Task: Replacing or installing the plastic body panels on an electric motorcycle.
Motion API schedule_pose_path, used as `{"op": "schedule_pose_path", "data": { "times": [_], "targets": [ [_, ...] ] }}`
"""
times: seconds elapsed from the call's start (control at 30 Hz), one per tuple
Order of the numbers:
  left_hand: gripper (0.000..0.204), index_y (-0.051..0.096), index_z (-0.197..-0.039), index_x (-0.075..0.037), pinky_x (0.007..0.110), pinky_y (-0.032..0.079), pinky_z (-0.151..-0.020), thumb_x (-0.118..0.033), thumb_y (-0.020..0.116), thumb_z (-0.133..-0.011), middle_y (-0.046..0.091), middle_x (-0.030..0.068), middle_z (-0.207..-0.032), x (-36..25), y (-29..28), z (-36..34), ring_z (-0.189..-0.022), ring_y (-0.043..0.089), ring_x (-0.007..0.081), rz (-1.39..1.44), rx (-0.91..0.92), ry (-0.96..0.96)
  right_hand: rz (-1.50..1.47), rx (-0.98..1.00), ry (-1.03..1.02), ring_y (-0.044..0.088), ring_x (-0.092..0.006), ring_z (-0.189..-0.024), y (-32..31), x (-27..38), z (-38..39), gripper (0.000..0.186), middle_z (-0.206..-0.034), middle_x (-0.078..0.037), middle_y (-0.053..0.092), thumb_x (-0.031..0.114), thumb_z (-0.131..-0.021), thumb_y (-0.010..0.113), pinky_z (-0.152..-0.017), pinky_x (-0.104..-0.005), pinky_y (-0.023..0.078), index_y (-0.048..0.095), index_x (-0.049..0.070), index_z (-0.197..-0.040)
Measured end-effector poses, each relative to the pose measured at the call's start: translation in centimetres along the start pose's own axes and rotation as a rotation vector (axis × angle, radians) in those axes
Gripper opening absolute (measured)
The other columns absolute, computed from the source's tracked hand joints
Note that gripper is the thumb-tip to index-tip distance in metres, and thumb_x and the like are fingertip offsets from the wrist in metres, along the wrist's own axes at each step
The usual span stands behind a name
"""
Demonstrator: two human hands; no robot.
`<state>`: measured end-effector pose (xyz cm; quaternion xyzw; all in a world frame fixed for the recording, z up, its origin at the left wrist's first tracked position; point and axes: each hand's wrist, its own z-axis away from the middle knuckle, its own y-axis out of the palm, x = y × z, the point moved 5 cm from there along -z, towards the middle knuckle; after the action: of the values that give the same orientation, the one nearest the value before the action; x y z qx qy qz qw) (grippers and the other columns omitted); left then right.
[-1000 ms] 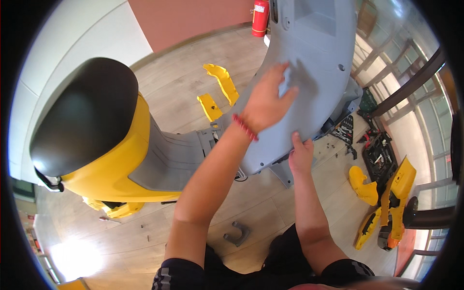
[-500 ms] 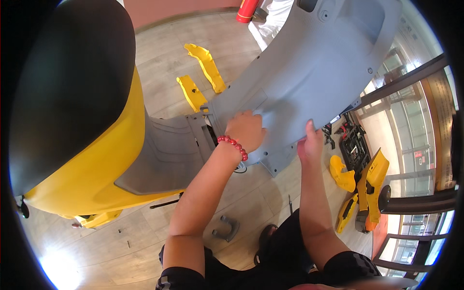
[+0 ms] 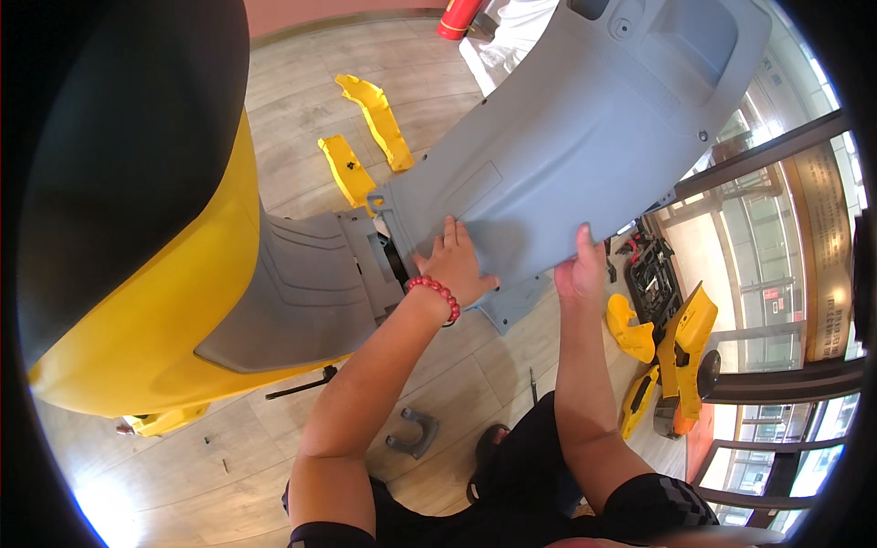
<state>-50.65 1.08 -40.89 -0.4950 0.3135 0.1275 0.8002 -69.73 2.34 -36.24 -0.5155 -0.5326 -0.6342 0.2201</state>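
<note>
A large grey plastic panel (image 3: 594,155), the scooter's front inner cover by its look, slants across the upper middle. My left hand (image 3: 454,263), with a red bead bracelet at the wrist, lies on its lower end, fingers stretched and spread. My right hand (image 3: 582,268) grips the panel's near side edge, thumb on top and the other fingers partly hidden. Next to my left hand, a dark gap (image 3: 393,259) shows between the panel and the grey footboard (image 3: 297,274). A grey-blue lower piece (image 3: 513,304) shows beneath the panel's edge.
At left stands the scooter's yellow body (image 3: 164,301) with its black seat (image 3: 137,155). Two yellow trim strips (image 3: 376,119) lie beyond. On the right are a tool case (image 3: 654,274) and yellow covers (image 3: 685,342). A grey U-shaped part (image 3: 416,432) lies near my feet.
My left hand's fingers have gone from curled to stretched flat on the panel. My right hand keeps its hold on the edge. The whole view has shifted slightly.
</note>
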Motion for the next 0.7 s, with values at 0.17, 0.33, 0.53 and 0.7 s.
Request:
{"op": "schedule_pose_path", "data": {
  "times": [0.17, 0.33, 0.53, 0.7],
  "targets": [
    [0.1, 0.015, -0.136, 0.008, 0.05, 0.035, -0.098, -0.04, 0.071, -0.069, 0.013, 0.0252, -0.145, -0.7, 0.4, -0.1, -0.126, 0.033, 0.0383, 0.039, -0.1, 0.018, 0.008, 0.002, -0.018, 0.051, -0.021, -0.108, 0.1, 0.3, 0.4, 0.036, -0.118, -0.01, 0.052, 0.012, -0.09, 0.054, -0.094, -0.0364, 0.041, 0.044, -0.002, -0.121],
    [0.094, 0.017, -0.134, 0.011, 0.045, 0.04, -0.094, -0.034, 0.07, -0.071, 0.016, 0.0281, -0.143, -1.3, 0.8, -0.5, -0.113, 0.044, 0.0418, -0.005, -0.189, 0.087, -0.006, 0.0, -0.005, 0.051, -0.0216, -0.108, -0.2, 0.2, 0.2, 0.037, -0.119, -0.011, 0.052, 0.011, -0.089, 0.054, -0.094, -0.0373, 0.041, 0.042, -0.003, -0.122],
    [0.089, 0.021, -0.132, 0.012, 0.043, 0.039, -0.095, -0.032, 0.07, -0.071, 0.019, 0.0286, -0.141, -0.9, 0.4, -0.9, -0.113, 0.044, 0.0408, -0.045, -0.29, 0.158, -0.023, 0.007, -0.029, 0.05, -0.022, -0.109, -0.1, 0.1, -0.1, 0.038, -0.12, -0.011, 0.051, 0.01, -0.089, 0.054, -0.095, -0.0379, 0.04, 0.042, -0.003, -0.122],
    [0.086, 0.022, -0.132, 0.011, 0.04, 0.038, -0.098, -0.028, 0.068, -0.072, 0.02, 0.0291, -0.141, 0.1, 0.3, -1.0, -0.117, 0.042, 0.0402, -0.018, -0.244, 0.252, 0.022, -0.042, -0.018, 0.05, -0.0222, -0.109, -0.8, -0.1, -0.2, 0.039, -0.121, -0.011, 0.05, 0.01, -0.088, 0.054, -0.095, -0.0375, 0.039, 0.042, -0.004, -0.122]
  ]
}}
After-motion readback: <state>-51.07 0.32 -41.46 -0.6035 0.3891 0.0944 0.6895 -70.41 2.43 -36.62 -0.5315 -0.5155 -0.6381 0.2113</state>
